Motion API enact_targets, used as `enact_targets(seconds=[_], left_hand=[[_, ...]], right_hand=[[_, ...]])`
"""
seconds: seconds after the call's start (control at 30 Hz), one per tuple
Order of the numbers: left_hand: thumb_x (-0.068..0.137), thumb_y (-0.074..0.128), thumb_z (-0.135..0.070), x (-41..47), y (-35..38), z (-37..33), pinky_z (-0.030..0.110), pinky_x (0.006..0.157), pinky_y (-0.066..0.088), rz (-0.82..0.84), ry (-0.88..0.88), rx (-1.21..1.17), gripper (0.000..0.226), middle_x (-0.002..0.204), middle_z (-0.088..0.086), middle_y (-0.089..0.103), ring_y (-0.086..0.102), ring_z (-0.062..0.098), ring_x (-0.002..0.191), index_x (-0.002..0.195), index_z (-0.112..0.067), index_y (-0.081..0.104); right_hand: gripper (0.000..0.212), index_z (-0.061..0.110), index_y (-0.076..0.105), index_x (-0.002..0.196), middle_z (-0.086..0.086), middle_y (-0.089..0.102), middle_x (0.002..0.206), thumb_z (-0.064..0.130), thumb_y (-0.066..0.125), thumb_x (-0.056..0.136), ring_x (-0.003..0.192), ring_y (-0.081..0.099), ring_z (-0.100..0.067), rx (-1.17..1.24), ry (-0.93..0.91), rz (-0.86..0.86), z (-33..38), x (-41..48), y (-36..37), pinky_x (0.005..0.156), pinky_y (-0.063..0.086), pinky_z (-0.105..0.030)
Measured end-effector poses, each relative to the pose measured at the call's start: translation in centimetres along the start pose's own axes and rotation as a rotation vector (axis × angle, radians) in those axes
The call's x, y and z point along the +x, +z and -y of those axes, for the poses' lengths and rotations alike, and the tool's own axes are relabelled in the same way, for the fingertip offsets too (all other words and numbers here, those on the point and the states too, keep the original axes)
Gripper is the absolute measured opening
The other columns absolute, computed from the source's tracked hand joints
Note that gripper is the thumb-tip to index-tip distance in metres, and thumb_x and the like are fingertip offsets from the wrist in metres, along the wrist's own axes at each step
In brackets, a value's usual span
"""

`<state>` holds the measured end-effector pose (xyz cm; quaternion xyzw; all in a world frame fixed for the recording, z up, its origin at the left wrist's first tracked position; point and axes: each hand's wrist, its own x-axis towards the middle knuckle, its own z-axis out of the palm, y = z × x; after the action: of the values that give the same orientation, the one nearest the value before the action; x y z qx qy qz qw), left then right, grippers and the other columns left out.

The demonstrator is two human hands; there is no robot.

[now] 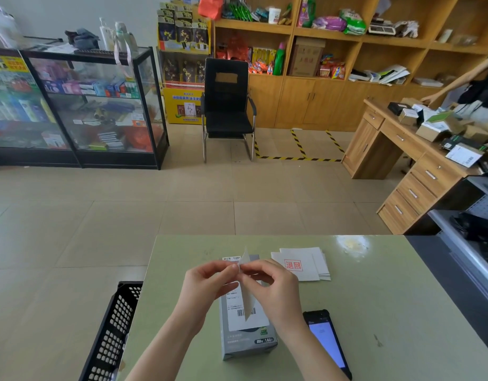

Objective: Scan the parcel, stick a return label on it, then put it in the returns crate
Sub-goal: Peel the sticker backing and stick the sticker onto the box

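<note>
We are on the sticker step. Both hands are up over the parcel, and they pinch a white label between them. We think we are peeling its backing off, because the paper splits near the top.

The left hand has its grip closed on the label's top edge, thumb and finger tight together. The right hand has its grip closed on the same top edge from the other side. The rest of the label hangs down in front of the parcel.

The parcel lies flat on the desk, right under the hands. The scanner lies at 3 o'clock from it. More labels wait at 1 o'clock. The crate sits at 9 o'clock, beside the desk.

Next we need to pull the backing away slowly, then press the sticky side flat on the parcel's top.
</note>
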<state>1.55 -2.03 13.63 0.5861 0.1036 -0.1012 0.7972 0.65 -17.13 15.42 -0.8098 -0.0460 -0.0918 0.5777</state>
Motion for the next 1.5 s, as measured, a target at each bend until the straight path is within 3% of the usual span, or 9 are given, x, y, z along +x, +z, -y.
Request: enact_targets(seconds=[0.17, 0.43, 1.1, 1.5], left_hand=[[0.083, 0.072, -0.018, -0.07, 0.10, 0.00, 0.031, 0.079, 0.058, 0.004, 0.008, 0.014, 0.010, 0.090, 0.016, 0.077, 0.073, 0.027, 0.091, 0.082, -0.009, 0.078], [0.082, 0.072, -0.021, -0.12, 0.29, -0.02, 0.020, 0.068, 0.056, -0.014, 0.002, 0.032, 0.010, 0.083, 0.006, 0.077, 0.072, 0.015, 0.083, 0.076, -0.016, 0.077], [0.083, 0.072, -0.021, -0.14, 0.28, -0.08, 0.029, 0.076, 0.056, -0.013, 0.000, 0.048, 0.011, 0.089, 0.011, 0.077, 0.073, 0.023, 0.090, 0.081, -0.011, 0.078], [0.082, 0.071, -0.022, -0.02, 0.28, -0.25, 0.025, 0.074, 0.057, 0.009, -0.011, 0.042, 0.012, 0.087, 0.009, 0.077, 0.073, 0.020, 0.088, 0.079, -0.013, 0.077]], right_hand=[[0.009, 0.021, 0.077, 0.081, 0.009, 0.073, 0.079, 0.025, 0.081, 0.074, 0.077, 0.070, -0.010, 0.035, 0.007, 0.005, -0.11, -0.01, -0.09, 0.072, 0.055, -0.020], [0.009, 0.024, 0.077, 0.082, 0.011, 0.073, 0.080, 0.028, 0.080, 0.075, 0.078, 0.070, -0.009, 0.084, 0.026, 0.016, -0.16, -0.06, -0.14, 0.070, 0.053, -0.015], [0.006, 0.022, 0.077, 0.080, 0.011, 0.072, 0.081, 0.024, 0.080, 0.075, 0.077, 0.070, -0.008, 0.064, 0.012, 0.029, -0.44, 0.06, -0.15, 0.069, 0.052, -0.013], [0.007, 0.020, 0.078, 0.082, 0.008, 0.073, 0.080, 0.023, 0.080, 0.076, 0.078, 0.069, -0.009, 0.062, 0.023, 0.047, -0.51, 0.37, -0.22, 0.069, 0.051, -0.013]])
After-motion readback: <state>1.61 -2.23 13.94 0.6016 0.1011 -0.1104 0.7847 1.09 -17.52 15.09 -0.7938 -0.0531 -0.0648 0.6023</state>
